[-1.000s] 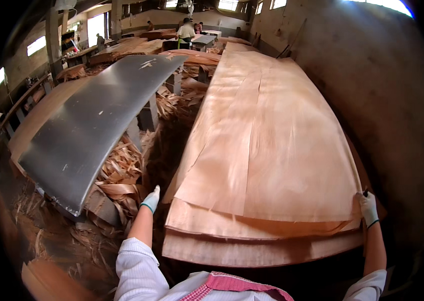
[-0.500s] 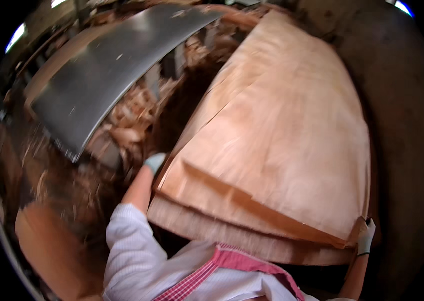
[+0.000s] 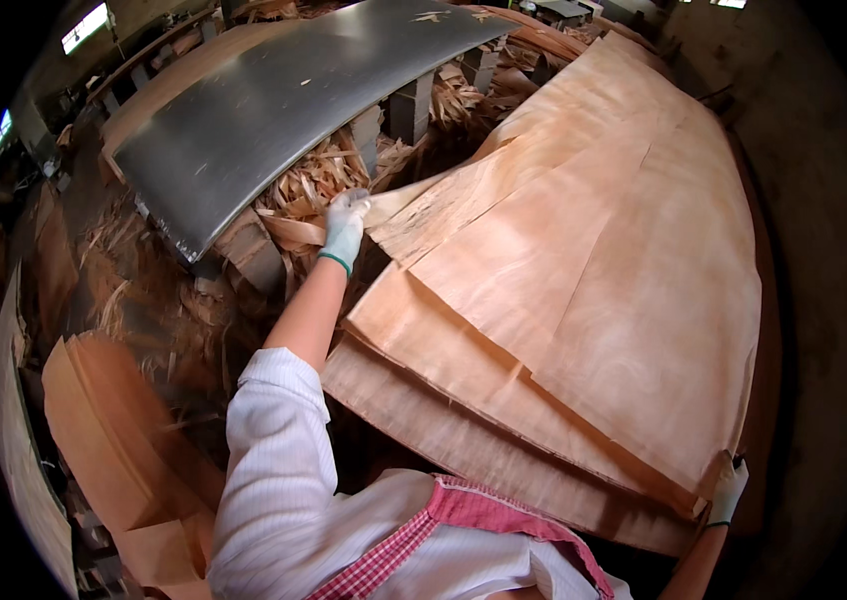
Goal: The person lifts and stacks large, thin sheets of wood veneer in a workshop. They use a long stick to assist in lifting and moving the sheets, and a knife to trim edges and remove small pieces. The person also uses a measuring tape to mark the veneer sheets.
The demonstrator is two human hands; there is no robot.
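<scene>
A tall stack of thin wood veneer sheets [image 3: 543, 260] fills the middle and right in front of me. My left hand [image 3: 346, 225], in a white glove with a green cuff, is stretched forward. Its fingers are closed on a pale veneer strip [image 3: 418, 190] pulled out from the stack's left edge. At the near right corner, my gloved right hand [image 3: 730, 490] is closed against the sheets' edge. Something small and dark shows by its fingers, and I cannot make out what it is. The upper sheets lie askew over the lower ones [image 3: 433, 430].
A dark, smooth-topped table [image 3: 293, 100] stands on blocks [image 3: 410, 108] at the far left. Veneer scraps [image 3: 318, 185] are heaped under it. Curved veneer sheets [image 3: 123, 440] stand at the lower left. A brown wall or floor surface [image 3: 813, 250] runs along the right.
My left hand has moved forward from the stack's near left corner and now draws a veneer strip leftward. The top sheets' near left edge has shifted. My right hand stays at its corner.
</scene>
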